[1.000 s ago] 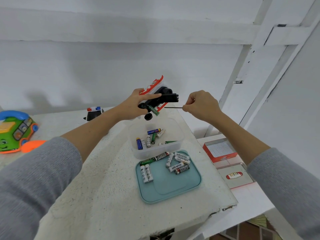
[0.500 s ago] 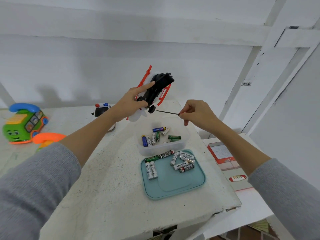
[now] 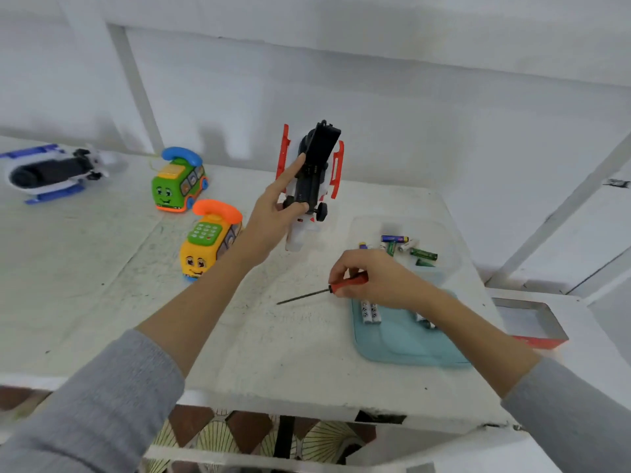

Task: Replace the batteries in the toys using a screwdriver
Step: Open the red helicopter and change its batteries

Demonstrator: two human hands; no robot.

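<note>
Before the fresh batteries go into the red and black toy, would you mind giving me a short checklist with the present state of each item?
1. Left hand holds the red and black toy firmly, lifted off the table: ok.
2. Battery bay facing the camera: ok.
3. Bay emptied of old cells: cannot tell.
4. Screwdriver released: not ok, right hand grips its handle.
5. Batteries on the teal tray within reach: ok.
</note>
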